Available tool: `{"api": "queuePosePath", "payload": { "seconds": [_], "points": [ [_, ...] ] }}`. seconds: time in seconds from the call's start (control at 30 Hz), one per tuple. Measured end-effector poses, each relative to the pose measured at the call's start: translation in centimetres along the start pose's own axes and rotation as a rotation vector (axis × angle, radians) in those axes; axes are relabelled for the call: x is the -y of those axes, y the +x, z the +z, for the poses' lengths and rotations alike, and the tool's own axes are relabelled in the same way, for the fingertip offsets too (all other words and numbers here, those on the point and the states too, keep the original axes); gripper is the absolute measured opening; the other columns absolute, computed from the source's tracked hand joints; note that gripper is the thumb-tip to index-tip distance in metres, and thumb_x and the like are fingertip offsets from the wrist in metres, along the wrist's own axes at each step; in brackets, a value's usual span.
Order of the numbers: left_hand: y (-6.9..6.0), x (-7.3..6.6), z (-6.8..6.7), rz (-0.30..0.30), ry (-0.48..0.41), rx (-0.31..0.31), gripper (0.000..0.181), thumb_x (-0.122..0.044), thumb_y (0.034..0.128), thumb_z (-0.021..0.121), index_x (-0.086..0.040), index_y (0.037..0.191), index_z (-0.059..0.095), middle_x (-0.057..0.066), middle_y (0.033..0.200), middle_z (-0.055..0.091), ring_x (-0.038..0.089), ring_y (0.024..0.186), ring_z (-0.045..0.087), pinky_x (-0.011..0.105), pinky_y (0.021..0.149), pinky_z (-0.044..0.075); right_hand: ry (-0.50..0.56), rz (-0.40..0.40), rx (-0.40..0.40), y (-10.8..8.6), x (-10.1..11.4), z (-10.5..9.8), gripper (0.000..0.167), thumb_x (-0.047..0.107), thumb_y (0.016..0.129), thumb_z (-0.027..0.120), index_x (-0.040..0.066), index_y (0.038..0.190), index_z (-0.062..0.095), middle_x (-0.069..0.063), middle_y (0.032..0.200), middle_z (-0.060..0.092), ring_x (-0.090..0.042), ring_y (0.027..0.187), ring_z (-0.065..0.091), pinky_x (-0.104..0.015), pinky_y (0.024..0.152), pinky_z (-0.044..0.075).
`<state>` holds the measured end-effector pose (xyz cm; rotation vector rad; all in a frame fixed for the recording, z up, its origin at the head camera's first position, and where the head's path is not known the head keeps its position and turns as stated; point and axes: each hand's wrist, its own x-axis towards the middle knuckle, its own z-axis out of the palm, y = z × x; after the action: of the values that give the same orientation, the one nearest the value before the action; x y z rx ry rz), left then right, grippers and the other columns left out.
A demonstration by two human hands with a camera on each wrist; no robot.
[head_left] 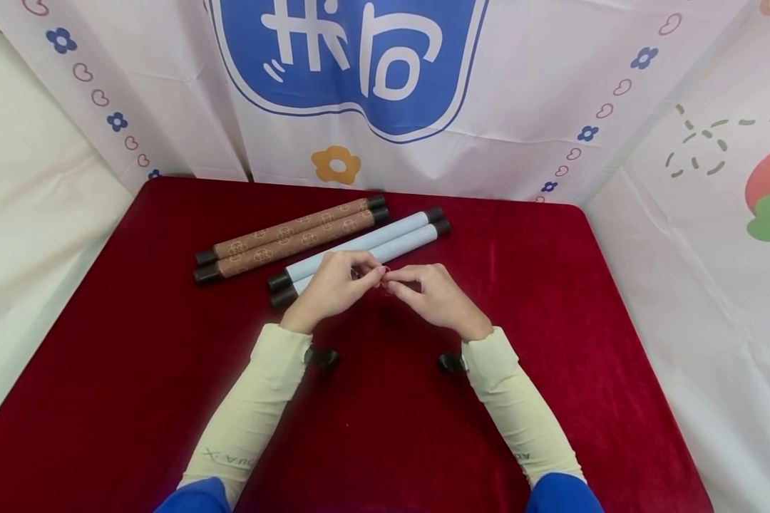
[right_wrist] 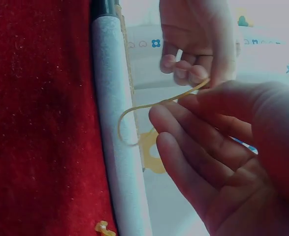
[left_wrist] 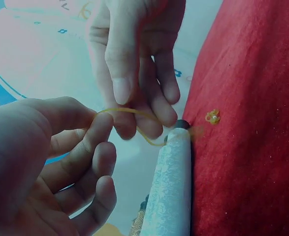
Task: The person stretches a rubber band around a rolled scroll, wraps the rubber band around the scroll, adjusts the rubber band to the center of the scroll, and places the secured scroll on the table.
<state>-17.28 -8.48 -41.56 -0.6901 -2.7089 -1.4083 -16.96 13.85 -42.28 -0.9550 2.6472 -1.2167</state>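
Over the red table, my left hand (head_left: pixel 339 285) and right hand (head_left: pixel 441 296) meet fingertip to fingertip. Between them both hands pinch a thin yellow rubber band (left_wrist: pixel 144 113). Part of the rubber band (right_wrist: pixel 122 123) hangs off as a loose curve in the right wrist view. Just behind the left hand lie two pale blue rolls (head_left: pixel 359 248) with black ends, side by side; the left wrist and fingers hide part of the nearer one. A small crumpled yellow piece (left_wrist: pixel 213 116) rests on the red cloth near a roll.
Two brown patterned rolls (head_left: pixel 295 239) with black ends lie together behind the blue ones. Red cloth (head_left: pixel 385 442) covers the table. A printed white curtain (head_left: pixel 282 149) hangs along the back edge, and white sheets stand at both sides.
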Motion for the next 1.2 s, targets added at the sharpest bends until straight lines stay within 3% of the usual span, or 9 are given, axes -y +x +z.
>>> {"api": "queuePosePath", "payload": {
  "seconds": [0.23,0.43,0.6,0.7,0.83,0.97,1.07,1.2],
  "points": [
    [-0.2,-0.6,-0.1,0.042,-0.034,0.003,0.015,-0.019,0.1028,0.07,-0.01,0.098,0.081,0.002,0.084,0.08,0.01,0.073,0.069,0.028,0.069,0.056,0.19,0.079,-0.04,0.4,-0.7,0.6,0.032,0.018,0.106,0.065,0.007,0.135,0.072,-0.006,0.122,0.079,-0.014,0.11,0.075,-0.027,0.089,0.058],
    [-0.2,-1.3,0.3,0.078,-0.062,0.037,0.014,-0.018,0.1022,0.071,-0.008,0.099,0.079,0.003,0.086,0.079,0.01,0.079,0.071,0.027,0.072,0.057,0.434,0.139,-0.084,0.9,-1.1,1.3,0.037,0.017,0.108,0.06,0.007,0.143,0.065,-0.009,0.143,0.069,-0.015,0.122,0.07,-0.029,0.1,0.058],
    [-0.2,-1.7,0.8,0.097,-0.02,0.054,0.009,-0.016,0.0998,0.072,-0.009,0.097,0.078,0.0,0.085,0.078,0.009,0.08,0.07,0.026,0.073,0.056,0.757,0.2,-0.191,1.2,-1.1,1.7,0.042,0.015,0.109,0.058,0.005,0.15,0.059,-0.016,0.148,0.064,-0.017,0.132,0.066,-0.029,0.108,0.053],
    [-0.3,-1.7,1.3,0.108,0.021,0.066,0.005,-0.012,0.0969,0.074,-0.01,0.094,0.077,-0.001,0.083,0.077,0.008,0.077,0.069,0.026,0.072,0.055,0.878,0.214,-0.284,1.4,-1.0,1.8,0.045,0.012,0.107,0.062,0.001,0.15,0.057,-0.018,0.144,0.066,-0.019,0.131,0.068,-0.029,0.109,0.052],
    [-0.7,-1.5,1.7,0.11,0.087,0.073,0.004,-0.011,0.0929,0.076,-0.012,0.089,0.074,-0.003,0.078,0.074,0.006,0.073,0.066,0.025,0.07,0.054,0.853,0.253,-0.384,1.6,-0.7,1.7,0.047,0.011,0.102,0.07,0.004,0.147,0.061,-0.015,0.138,0.071,-0.017,0.124,0.072,-0.027,0.107,0.054],
    [-0.9,-1.5,2.0,0.117,0.122,0.058,0.006,-0.01,0.0912,0.077,-0.012,0.089,0.072,-0.003,0.077,0.073,0.007,0.073,0.067,0.025,0.071,0.055,0.794,0.303,-0.423,1.5,-0.4,1.6,0.05,0.013,0.099,0.074,0.007,0.148,0.061,-0.015,0.141,0.069,-0.019,0.127,0.07,-0.025,0.105,0.054],
    [-0.8,-1.5,2.2,0.136,0.136,0.037,0.005,-0.008,0.0922,0.075,-0.011,0.09,0.072,-0.001,0.079,0.073,0.009,0.075,0.069,0.028,0.073,0.057,0.792,0.316,-0.397,1.3,-0.4,1.6,0.057,0.013,0.1,0.073,0.004,0.153,0.054,-0.02,0.15,0.061,-0.025,0.137,0.064,-0.025,0.106,0.053],
    [-0.9,-1.3,2.4,0.18,0.173,0.016,0.001,-0.007,0.0945,0.073,-0.009,0.095,0.074,0.001,0.084,0.075,0.013,0.081,0.071,0.031,0.077,0.058,0.788,0.293,-0.296,1.0,-0.8,1.7,0.066,0.012,0.101,0.07,0.001,0.16,0.042,-0.024,0.162,0.047,-0.032,0.151,0.049,-0.028,0.113,0.048]
  ]
}}
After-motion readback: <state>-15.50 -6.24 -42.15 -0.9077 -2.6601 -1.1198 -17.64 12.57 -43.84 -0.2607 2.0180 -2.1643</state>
